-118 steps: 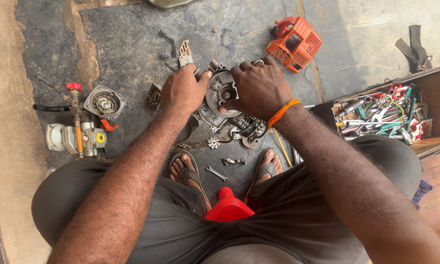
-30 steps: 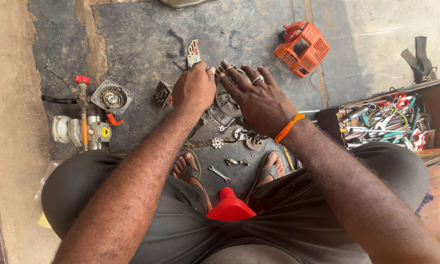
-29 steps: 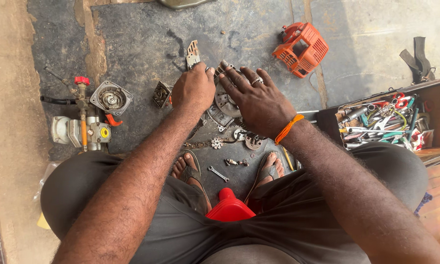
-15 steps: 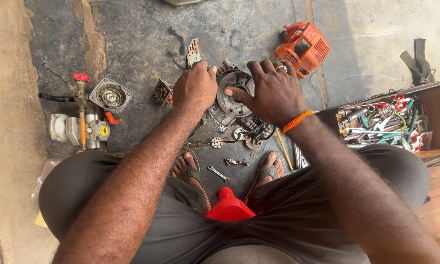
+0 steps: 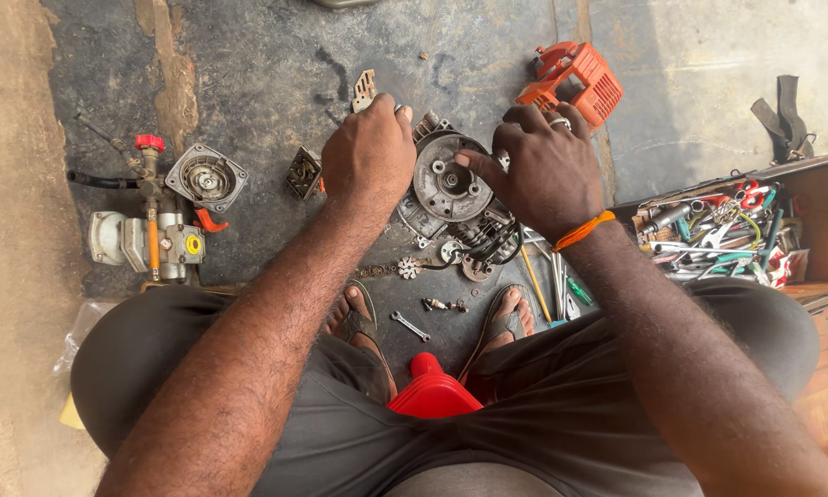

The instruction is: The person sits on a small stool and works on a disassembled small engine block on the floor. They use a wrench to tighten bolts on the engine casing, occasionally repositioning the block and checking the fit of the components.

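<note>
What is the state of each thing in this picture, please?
Left hand: resting on the engine's left side.
Right hand: thumb on the flywheel.
Flywheel: exposed, face up.
Orange cover: off, lying apart.
Toolbox: open, full.
Wrench: lying loose.
Pump: lying aside, untouched.

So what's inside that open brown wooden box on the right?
The brown wooden box holds a jumble of hand tools: metal spanners and sockets, with green-, red- and yellow-handled pieces mixed in. Whatever lies beneath the top layer is covered, and the box's right end runs out of frame.
</note>
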`<state>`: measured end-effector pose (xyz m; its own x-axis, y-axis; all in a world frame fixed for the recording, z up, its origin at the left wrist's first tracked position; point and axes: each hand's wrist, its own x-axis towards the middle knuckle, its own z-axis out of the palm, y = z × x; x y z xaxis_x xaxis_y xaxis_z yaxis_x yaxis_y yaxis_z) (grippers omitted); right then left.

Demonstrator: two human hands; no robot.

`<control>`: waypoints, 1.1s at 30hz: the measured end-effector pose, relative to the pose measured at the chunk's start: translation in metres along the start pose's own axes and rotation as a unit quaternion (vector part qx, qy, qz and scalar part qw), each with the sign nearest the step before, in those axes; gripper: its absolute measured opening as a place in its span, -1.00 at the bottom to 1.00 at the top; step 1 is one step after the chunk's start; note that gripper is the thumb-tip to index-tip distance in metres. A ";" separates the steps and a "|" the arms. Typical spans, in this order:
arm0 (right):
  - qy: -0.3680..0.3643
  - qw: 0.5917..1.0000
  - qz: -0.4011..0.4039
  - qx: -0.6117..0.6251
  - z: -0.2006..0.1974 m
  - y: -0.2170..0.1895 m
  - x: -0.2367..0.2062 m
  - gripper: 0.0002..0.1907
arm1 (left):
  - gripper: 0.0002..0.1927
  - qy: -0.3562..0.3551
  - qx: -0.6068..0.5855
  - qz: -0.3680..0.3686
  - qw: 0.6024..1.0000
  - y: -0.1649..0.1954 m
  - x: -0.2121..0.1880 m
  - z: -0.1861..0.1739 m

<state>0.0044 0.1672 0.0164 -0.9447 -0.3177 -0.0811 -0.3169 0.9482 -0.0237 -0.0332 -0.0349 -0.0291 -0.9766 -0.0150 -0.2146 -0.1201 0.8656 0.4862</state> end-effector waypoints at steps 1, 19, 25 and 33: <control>0.029 0.999 -0.019 0.018 -0.002 0.002 0.000 -0.33 | -0.67 -0.007 -0.013 -0.002 1.000 0.000 0.000 -0.002; 0.152 0.944 -0.072 0.284 -0.031 0.002 -0.034 -0.46 | -0.51 -0.142 -0.282 0.072 0.946 0.049 -0.045 -0.026; 0.195 0.940 -0.075 0.268 -0.040 0.006 -0.045 -0.65 | -0.43 -0.170 -0.328 0.071 0.926 0.061 -0.050 -0.040; 0.291 0.922 -0.123 0.223 -0.052 0.005 -0.050 -0.77 | -0.45 -0.220 -0.268 0.121 0.930 0.069 -0.050 -0.083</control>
<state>0.0462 0.1876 0.0719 -0.7759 -0.3476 0.5264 -0.5832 0.7133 -0.3887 -0.0077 -0.0165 0.0856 -0.8332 0.4563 -0.3123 -0.0930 0.4411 0.8926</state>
